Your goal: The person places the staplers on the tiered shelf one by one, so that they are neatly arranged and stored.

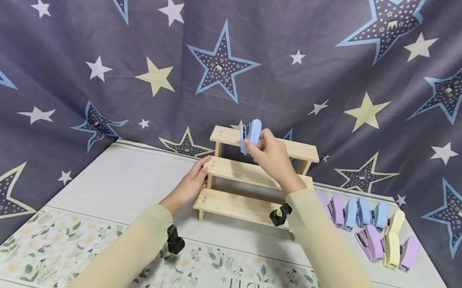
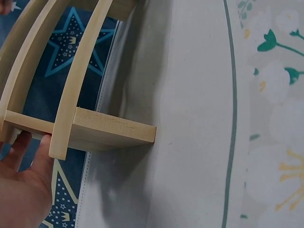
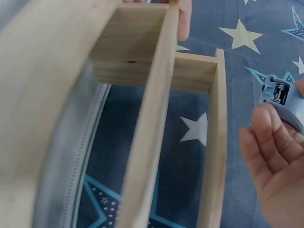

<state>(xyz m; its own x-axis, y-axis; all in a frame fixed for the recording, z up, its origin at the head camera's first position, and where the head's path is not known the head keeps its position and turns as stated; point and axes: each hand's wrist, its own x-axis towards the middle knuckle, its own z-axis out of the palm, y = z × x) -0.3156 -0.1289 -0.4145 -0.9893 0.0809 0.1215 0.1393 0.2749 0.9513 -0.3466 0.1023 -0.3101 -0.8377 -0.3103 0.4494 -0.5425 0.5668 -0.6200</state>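
At the top shelf (image 1: 302,149) of a wooden rack (image 1: 222,202), my right hand (image 1: 275,158) holds a blue stapler (image 1: 252,136).
To the rack's right on the worktop (image 1: 109,180) sit purple staplers (image 1: 373,242), yellow staplers (image 1: 392,251) and more blue staplers (image 1: 362,212), close together; a star-printed curtain (image 1: 275,91) hangs behind and a flower-printed strip (image 1: 218,261) runs in front. My right hand and sleeve (image 1: 330,258) hide part of the middle shelf (image 1: 249,172) and the bottom shelf's (image 1: 230,206) right end. The held stapler has its long axis near upright, rounded end up, with a gap between it and the top shelf in the right wrist view. I pinch it between thumb and fingers, while my left hand (image 1: 191,183) grips the middle shelf's left end, its fingers bent about the wood.
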